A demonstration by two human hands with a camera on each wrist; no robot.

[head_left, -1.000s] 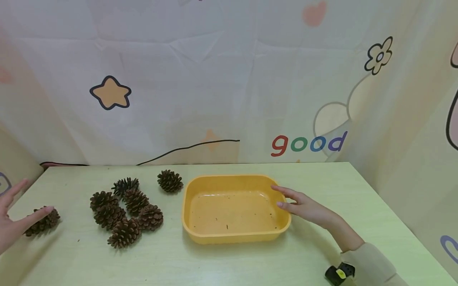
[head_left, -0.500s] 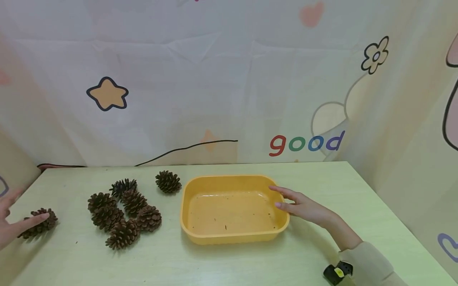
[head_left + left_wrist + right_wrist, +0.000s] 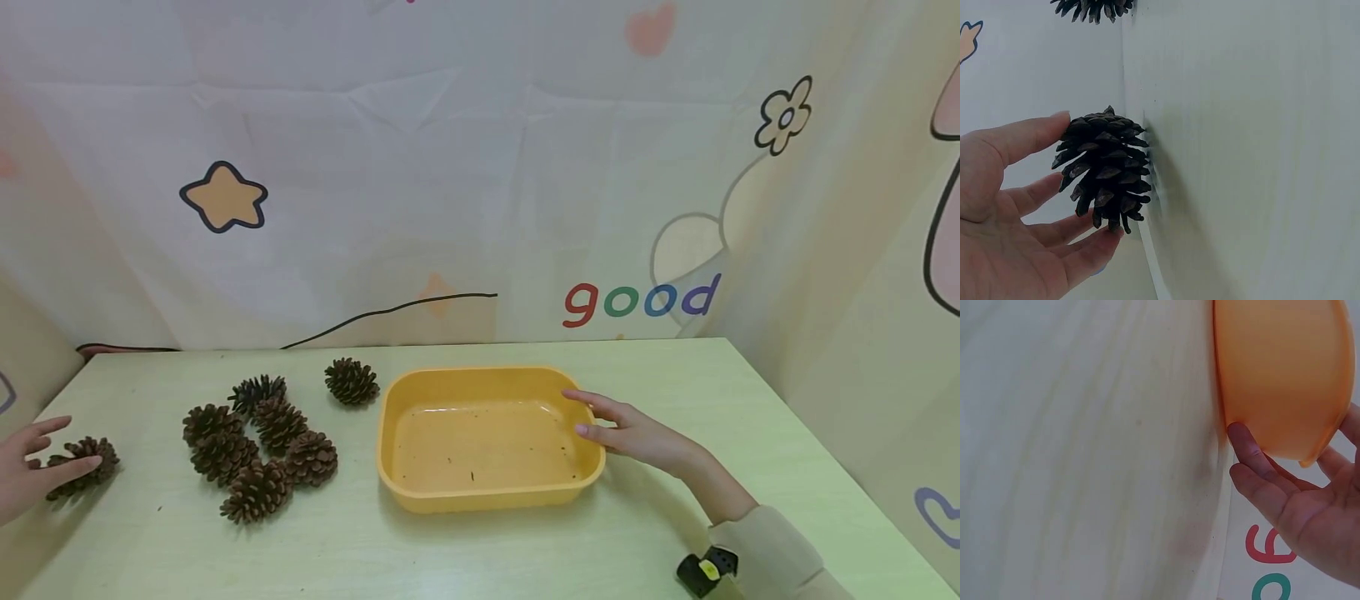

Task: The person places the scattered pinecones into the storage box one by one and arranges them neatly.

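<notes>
At the far left of the table, my left hand [image 3: 32, 473] has its thumb and fingers around a brown pine cone [image 3: 108, 468]. In the left wrist view, the thumb touches one side of this pine cone [image 3: 1107, 172] and fingertips touch another; it still lies against the table. My right hand [image 3: 637, 433] holds the right end of a yellow plastic basin [image 3: 487, 500], with thumb and index finger over the rim. From the right wrist, other fingers [image 3: 1260, 465] are seen against the basin's outer wall [image 3: 1285, 375]. Only a few dark specks lie inside the basin.
A cluster of several pine cones [image 3: 255, 492] lies between my left hand and the basin. One lone pine cone [image 3: 352, 382] sits near the back edge, left of the basin. A printed cloth [image 3: 412, 208] hangs behind the pale table [image 3: 360, 558].
My left hand has lowered onto the far-left pine cone, and its fingers have closed in around it. The right hand and the basin stay as they were; the head view shifts slightly.
</notes>
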